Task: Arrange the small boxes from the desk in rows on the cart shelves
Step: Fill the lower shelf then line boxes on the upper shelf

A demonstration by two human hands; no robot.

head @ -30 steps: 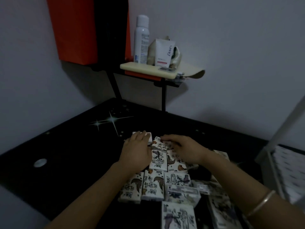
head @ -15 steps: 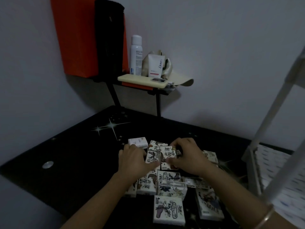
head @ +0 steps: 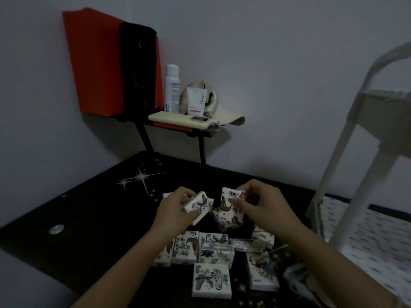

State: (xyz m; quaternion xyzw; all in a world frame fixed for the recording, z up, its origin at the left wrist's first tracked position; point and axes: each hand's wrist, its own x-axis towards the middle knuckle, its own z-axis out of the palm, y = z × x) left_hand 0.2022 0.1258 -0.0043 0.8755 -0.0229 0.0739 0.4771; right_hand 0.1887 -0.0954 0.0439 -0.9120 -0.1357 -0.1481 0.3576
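Several small white boxes with printed drawings (head: 211,250) lie in a loose heap on the black desk (head: 93,210). My left hand (head: 178,210) grips one box (head: 198,206) lifted above the heap, tilted. My right hand (head: 264,203) holds a stack of boxes (head: 230,210) upright, just right of the left one. The two held lots are close but apart. A white cart (head: 355,138) stands at the right, its lower mesh shelf (head: 378,236) visible.
A small raised stand (head: 178,121) at the back of the desk carries a phone, a spray bottle, a tube and a cap. An orange bag (head: 95,63) with a black item stands behind it. Crumpled wrapping (head: 300,276) lies by the desk's right edge.
Both hands have risen from the heap, each lifting boxes clear of the desk. The view has tilted, showing more of the cart at the right.
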